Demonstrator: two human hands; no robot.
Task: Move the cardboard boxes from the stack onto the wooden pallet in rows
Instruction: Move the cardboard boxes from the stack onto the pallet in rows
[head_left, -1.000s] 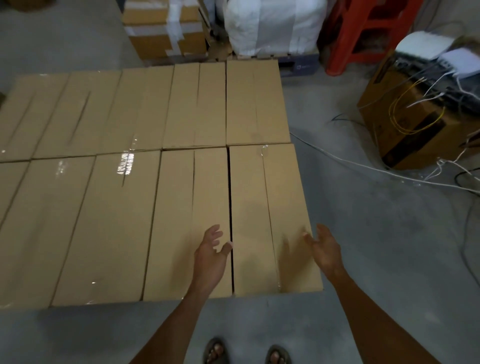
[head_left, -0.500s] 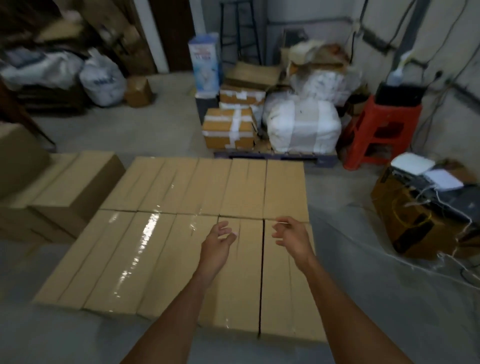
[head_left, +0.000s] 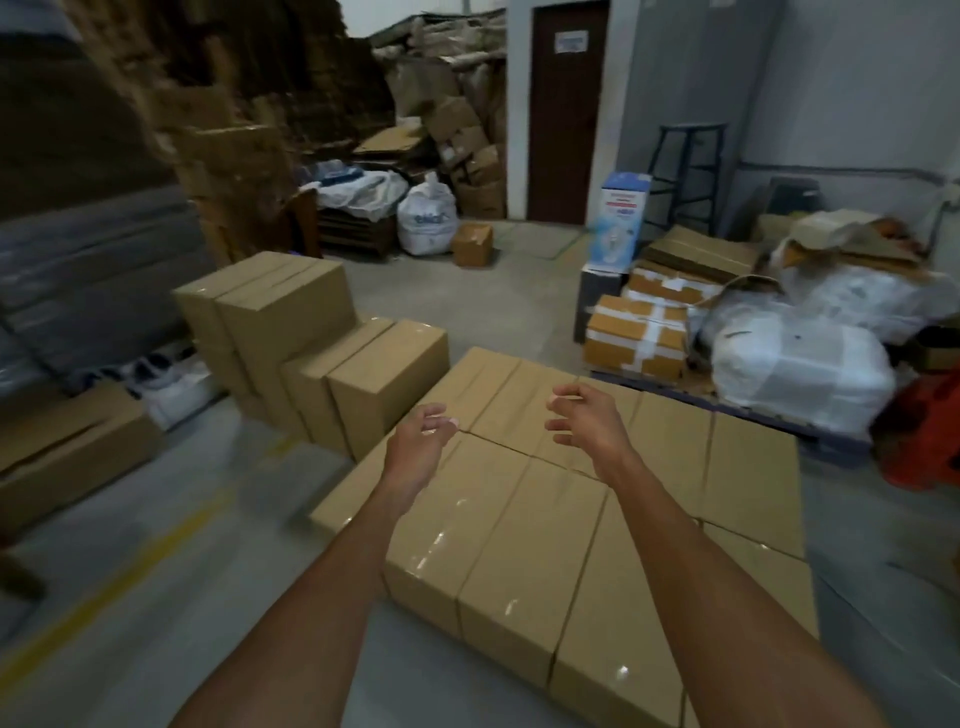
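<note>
Both my arms reach out in front of me with nothing in either grip: my left hand (head_left: 422, 447) hangs in the air with its fingers loosely curled and apart, and my right hand (head_left: 587, 423) is the same, fingers spread and bent, thumb clear of them. Both hover above the laid rows of cardboard boxes (head_left: 561, 525), which sit edge to edge in a flat layer low on the floor, their tops shiny with clear tape; the pallet beneath them is hidden, so I cannot tell how they rest on it. The stack (head_left: 311, 343) still to be moved stands to my left and a little farther away, just beside the far left corner of the laid rows: a taller column at the back and a lower step of boxes in front of it, all the same plain brown. Between me and that stack is bare grey floor (head_left: 171, 571) with a yellow line (head_left: 119, 582) painted across it. Beyond the rows, to the right, are white wrapped bundles (head_left: 800, 374) and a taped carton (head_left: 636, 338); a dark door (head_left: 566, 109) stands closed in the back wall.
</note>
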